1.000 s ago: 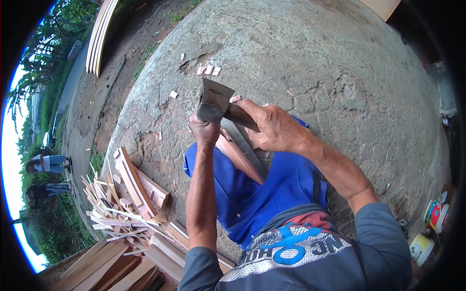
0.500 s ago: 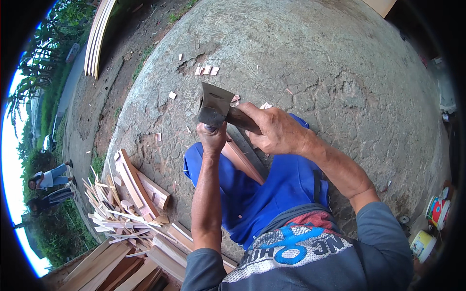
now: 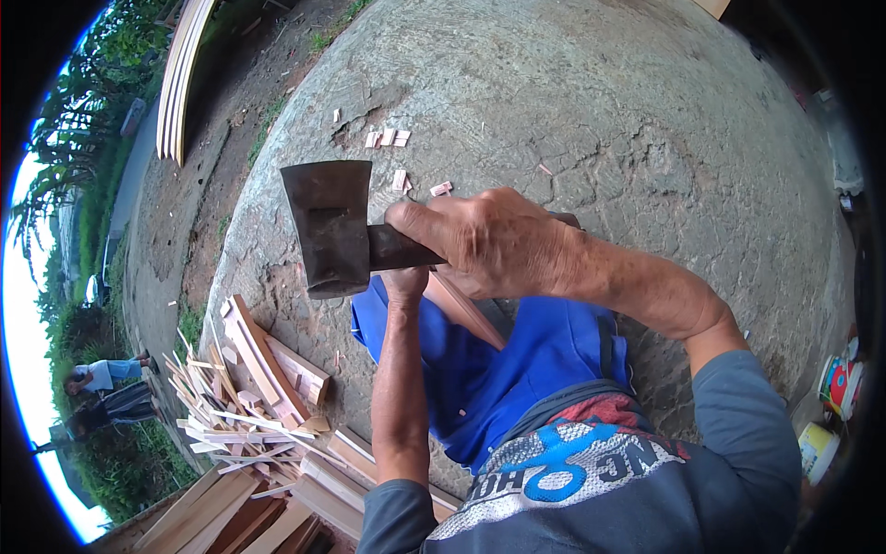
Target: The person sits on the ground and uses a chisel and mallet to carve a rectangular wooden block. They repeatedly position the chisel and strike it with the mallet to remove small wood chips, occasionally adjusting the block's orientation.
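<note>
My right hand [image 3: 508,240] is wrapped round the wooden handle of a hatchet [image 3: 328,231], close behind its dark, worn steel head. The hatchet is raised, its broad blade edge facing the far side. Beneath it is my left hand [image 3: 406,284], mostly covered by the hatchet and my right hand; only its back and wrist show. Half a second ago it was closed round an upright thing with a round end, now hidden. A reddish wooden piece [image 3: 461,309] lies between my blue-clad legs, with a dark grey strip along its right side.
Wood chips [image 3: 388,138] lie on the rough concrete [image 3: 591,102]. A heap of offcuts and thin strips [image 3: 221,397] is at the left, with boards [image 3: 194,503] nearer me. Long slats [image 3: 185,83] stand at far left. Tubs [image 3: 814,452] sit at right. Two people are beyond the left edge.
The hatchet has come up and left, off the round end above my left hand, and its head has turned. My right hand has risen with it and now covers much of my left hand.
</note>
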{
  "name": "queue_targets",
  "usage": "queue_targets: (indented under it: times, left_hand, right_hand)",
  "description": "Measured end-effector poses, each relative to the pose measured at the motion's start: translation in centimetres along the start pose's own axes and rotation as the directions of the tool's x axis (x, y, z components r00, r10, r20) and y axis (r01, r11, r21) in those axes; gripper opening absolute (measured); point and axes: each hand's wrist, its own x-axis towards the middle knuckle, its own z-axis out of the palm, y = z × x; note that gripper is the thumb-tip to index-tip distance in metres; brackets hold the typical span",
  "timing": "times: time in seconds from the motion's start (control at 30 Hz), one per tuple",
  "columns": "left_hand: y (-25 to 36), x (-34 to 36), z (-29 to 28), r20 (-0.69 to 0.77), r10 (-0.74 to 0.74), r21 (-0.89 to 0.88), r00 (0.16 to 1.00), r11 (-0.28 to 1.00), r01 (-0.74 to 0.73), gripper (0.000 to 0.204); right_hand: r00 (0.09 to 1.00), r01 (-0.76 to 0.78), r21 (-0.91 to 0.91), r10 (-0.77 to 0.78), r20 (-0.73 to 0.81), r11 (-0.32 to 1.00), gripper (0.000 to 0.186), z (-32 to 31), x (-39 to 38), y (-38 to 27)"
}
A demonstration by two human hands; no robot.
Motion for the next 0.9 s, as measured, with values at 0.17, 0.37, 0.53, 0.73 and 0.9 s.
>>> queue_targets:
  times: [0.17, 0.37, 0.53, 0.73, 0.9]
  left_hand:
    - [-1.6, -1.2, 0.1, -0.030, -0.112, 0.004, 0.993, 0.994, 0.112, 0.022]
    - [0.6, 0.1, -0.1, 0.043, -0.056, -0.119, 0.998, 0.991, 0.061, 0.021]
    - [-4.6, -2.0, -1.7, 0.089, -0.062, 0.063, 0.994, 0.996, 0.056, 0.015]
    - [0.6, -2.4, -0.2, 0.114, 0.146, 0.089, 0.983, 0.984, -0.156, 0.011]
    - [2.6, 6.1, -0.8, -0.037, -0.198, -0.264, 0.979, 0.947, 0.182, 0.016]
  right_hand:
    - [0.918, -0.060, -0.204, 0.134, 0.373, 0.977, 0.038, 3.7, -0.5, 2.4]
    - [0.995, 0.016, -0.130, -0.003, 0.100, 0.991, 0.041, 0.1, 0.1, 0.0]
    - [0.931, -0.009, -0.188, 0.077, 0.356, 0.982, 0.044, 4.8, -1.0, 2.5]
    - [0.966, -0.198, 0.035, 0.189, 0.178, 0.980, 0.039, 4.1, -2.8, 3.2]
    - [0.948, -0.288, 0.367, 0.318, -0.021, 0.885, 0.042, 2.6, -2.2, 3.6]
